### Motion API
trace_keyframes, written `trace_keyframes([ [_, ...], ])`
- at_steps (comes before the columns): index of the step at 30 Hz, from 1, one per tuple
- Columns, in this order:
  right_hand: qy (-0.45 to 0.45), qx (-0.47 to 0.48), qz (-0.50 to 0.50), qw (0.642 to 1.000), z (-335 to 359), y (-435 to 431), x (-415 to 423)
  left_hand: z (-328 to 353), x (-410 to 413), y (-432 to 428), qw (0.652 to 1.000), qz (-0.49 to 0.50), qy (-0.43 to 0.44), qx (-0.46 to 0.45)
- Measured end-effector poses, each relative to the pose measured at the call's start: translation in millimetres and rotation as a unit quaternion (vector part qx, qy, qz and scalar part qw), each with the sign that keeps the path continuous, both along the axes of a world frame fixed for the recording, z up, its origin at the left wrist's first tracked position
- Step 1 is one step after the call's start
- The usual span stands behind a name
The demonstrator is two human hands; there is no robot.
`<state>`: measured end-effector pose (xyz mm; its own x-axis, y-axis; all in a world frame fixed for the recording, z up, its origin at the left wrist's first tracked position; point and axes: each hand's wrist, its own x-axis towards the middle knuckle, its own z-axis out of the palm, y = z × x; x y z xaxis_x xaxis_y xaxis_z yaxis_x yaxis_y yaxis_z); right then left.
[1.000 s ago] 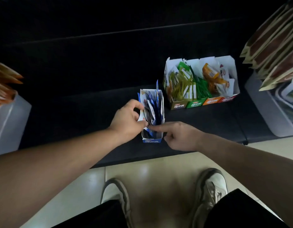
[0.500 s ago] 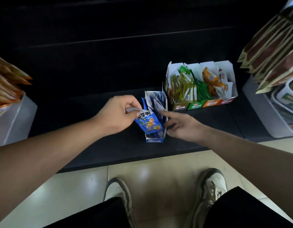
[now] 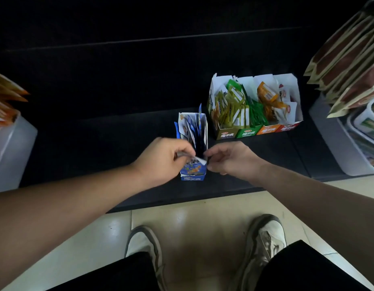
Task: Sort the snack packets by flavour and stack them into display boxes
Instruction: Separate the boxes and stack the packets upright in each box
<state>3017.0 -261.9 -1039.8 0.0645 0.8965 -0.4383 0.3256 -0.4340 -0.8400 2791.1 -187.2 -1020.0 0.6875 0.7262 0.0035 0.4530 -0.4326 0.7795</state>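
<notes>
A narrow blue display box (image 3: 193, 177) stands on the dark low shelf (image 3: 118, 148), filled with upright blue snack packets. My left hand (image 3: 163, 158) pinches the top of a blue packet (image 3: 192, 166) at the box's near end. My right hand (image 3: 228, 158) has its fingers curled at the packet's right corner, pinching its white edge beside the box wall. To the right stands a row of joined display boxes (image 3: 255, 131) with olive, green, orange and red fronts, holding matching packets.
A grey bin (image 3: 9, 152) with orange packs sits at the far left. At the right, brown bagged goods (image 3: 350, 59) overhang a grey tub (image 3: 333, 148). The shelf's front edge meets the pale tiled floor (image 3: 202, 223), where my two shoes stand.
The blue packet, held up in front of the box half a second ago, now sits lower at the box's near end. My right hand has closed in on its corner.
</notes>
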Motion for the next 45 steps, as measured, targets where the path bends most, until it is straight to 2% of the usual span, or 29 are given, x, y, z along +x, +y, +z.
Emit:
trace_keyframes([
  [3,-0.026,0.017,0.029,0.999,-4,-4,-6,-17,-10,-13,1.0,0.007,0.008,0.022],
  [6,-0.028,0.045,0.057,0.997,-8,-6,-17,-18,-19,-20,0.993,0.008,0.034,0.112],
  [8,-0.059,0.051,0.076,0.994,-12,-3,-18,-16,-24,-16,0.99,0.021,0.041,0.132],
  [10,-0.119,0.05,0.122,0.984,-16,-2,-15,-11,-27,-7,0.991,0.085,0.049,0.088],
  [13,-0.185,0.081,0.161,0.966,-27,-3,-13,-5,-25,10,0.972,0.208,0.1,-0.045],
  [15,-0.205,0.095,0.177,0.958,-29,-2,-14,-5,-19,17,0.961,0.23,0.117,-0.104],
  [17,-0.211,0.091,0.186,0.955,-26,0,-17,-8,-11,18,0.963,0.21,0.108,-0.133],
  [20,-0.161,0.067,0.16,0.972,-13,-2,-18,-14,0,16,0.961,0.198,0.104,-0.161],
  [24,-0.034,0.022,0.119,0.992,0,-5,-23,7,2,20,0.97,0.215,0.059,-0.101],
  [30,-0.034,-0.029,0.13,0.99,10,-3,-17,53,-11,24,0.985,0.166,-0.015,-0.045],
  [36,0.004,-0.044,0.049,0.998,13,-4,-12,65,-2,24,0.991,0.114,-0.06,-0.043],
  [39,0.02,-0.068,0.022,0.997,11,-5,-7,54,3,22,0.991,0.087,-0.05,-0.085],
  [42,0.053,-0.084,-0.01,0.995,10,-4,-4,32,-3,15,0.99,0.043,0.006,-0.136],
  [45,0.041,-0.058,0.007,0.997,8,-2,-5,19,-5,4,0.992,0.018,0.025,-0.126],
])
